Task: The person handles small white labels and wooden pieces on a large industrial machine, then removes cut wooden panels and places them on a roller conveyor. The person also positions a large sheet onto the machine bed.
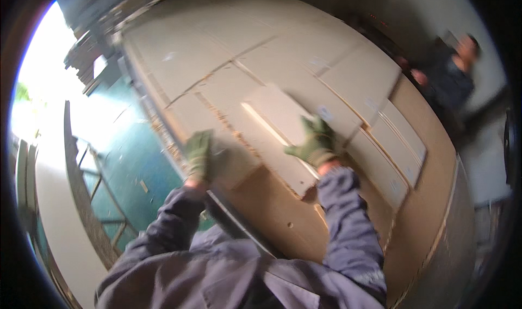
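In a green knitted work glove, my left hand (pixel 198 152) lies near the left edge of a pale panel (pixel 232 158), with its fingers stretched forward. My right hand (pixel 316 144), gloved alike, rests with thumb and fingers apart on a narrow pale board (pixel 281 113). A bright lengthwise edge (pixel 265 123) runs along this board and passes under the right thumb. The board's near end has a rough, broken-looking edge. Sawdust and chips follow the seam (pixel 228 123) between the panel and the board. Motion blur softens both hands, and the fingertips' contact is unclear.
Several pale panels (pixel 253 27) cover the brown base board (pixel 277 211). Left of the dusty table edge (pixel 163 135) is a green floor (pixel 134 158) with scraps. A long white panel (pixel 61 186) and a metal frame (pixel 98 178) stand there. Another person (pixel 448 72) is at the right.
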`<state>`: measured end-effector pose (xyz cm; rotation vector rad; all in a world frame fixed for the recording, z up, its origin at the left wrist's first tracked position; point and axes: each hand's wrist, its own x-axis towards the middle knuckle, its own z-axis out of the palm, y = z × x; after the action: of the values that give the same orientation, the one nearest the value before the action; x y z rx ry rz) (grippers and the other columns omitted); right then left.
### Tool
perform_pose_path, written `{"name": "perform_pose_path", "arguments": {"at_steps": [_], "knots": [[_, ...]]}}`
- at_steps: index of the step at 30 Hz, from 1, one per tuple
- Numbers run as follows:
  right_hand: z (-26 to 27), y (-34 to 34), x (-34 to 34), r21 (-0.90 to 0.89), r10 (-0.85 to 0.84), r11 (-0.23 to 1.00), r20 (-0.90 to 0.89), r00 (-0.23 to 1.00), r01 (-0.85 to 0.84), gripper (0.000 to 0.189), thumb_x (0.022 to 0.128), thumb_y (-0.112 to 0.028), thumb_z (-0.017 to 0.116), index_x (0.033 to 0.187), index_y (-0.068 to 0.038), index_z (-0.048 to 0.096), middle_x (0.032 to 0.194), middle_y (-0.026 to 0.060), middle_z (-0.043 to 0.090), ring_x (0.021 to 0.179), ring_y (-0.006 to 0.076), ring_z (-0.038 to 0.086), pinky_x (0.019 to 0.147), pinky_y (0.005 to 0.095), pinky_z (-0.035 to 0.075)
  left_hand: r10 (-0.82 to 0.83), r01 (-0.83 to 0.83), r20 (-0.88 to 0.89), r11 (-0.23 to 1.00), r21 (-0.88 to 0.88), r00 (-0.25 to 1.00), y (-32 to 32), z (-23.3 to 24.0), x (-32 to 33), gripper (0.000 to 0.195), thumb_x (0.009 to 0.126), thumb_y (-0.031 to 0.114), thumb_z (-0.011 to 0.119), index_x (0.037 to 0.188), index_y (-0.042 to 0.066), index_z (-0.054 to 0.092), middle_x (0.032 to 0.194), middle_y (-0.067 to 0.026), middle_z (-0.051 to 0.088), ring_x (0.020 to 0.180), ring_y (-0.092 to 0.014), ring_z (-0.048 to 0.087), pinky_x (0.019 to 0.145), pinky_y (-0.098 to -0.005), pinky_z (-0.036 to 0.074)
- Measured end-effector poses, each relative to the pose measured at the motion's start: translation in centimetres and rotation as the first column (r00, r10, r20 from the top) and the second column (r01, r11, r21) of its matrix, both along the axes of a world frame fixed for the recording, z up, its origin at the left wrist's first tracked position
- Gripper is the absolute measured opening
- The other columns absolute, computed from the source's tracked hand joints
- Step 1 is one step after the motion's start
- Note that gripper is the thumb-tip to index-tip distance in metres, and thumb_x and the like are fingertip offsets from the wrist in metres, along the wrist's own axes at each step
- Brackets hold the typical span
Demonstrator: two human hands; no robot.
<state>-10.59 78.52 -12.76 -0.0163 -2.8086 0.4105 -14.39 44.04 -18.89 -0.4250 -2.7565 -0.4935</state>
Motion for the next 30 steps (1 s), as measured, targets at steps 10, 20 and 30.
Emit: {"name": "perform_pose_path", "arguments": {"at_steps": [10,20,30], "knots": [[-1.8,24.0,18.2,0.290,-0.664,0.747,0.382,0.643,0.599,0.125,0.081,-0.083,0.064,0.170,-0.014,0.012,0.176,0.0195,0.008,0.162,0.0417,0.007,0.130,0.0578,0.006,0.011,0.018,-0.180,0.987,0.160,0.984,-1.6,-3.6,-2.8,0.069,0.094,0.040,0.076,0.148,0.003,0.053,0.144,-0.0225,0.059,0.141,-0.045,0.048,0.119,-0.0548,0.035],[3.2,21.6,29.7,0.040,-0.500,0.790,0.621,0.604,0.612,0.139,0.063,-0.050,0.097,0.169,-0.010,0.016,0.169,0.0237,0.027,0.153,0.0405,0.033,0.125,0.0488,0.031,0.017,0.018,-0.164,0.977,0.211,0.986,-1.6,-3.6,-2.6,0.066,0.091,0.036,0.077,0.146,0.005,0.054,0.146,-0.0190,0.058,0.143,-0.043,0.046,0.121,-0.0542,0.034],[5.9,8.2,5.6,0.000,-0.163,0.986,0.169,0.972,0.166,0.113,0.060,-0.059,0.092,0.152,-0.009,0.051,0.129,0.0260,0.061,0.119,0.0434,0.059,0.104,0.0557,0.048,0.039,-0.008,-0.160,0.983,0.186,0.986,-1.9,-4.0,-2.7,0.065,0.092,0.036,0.076,0.145,0.004,0.054,0.147,-0.0207,0.056,0.144,-0.043,0.045,0.122,-0.0538,0.032]]}}
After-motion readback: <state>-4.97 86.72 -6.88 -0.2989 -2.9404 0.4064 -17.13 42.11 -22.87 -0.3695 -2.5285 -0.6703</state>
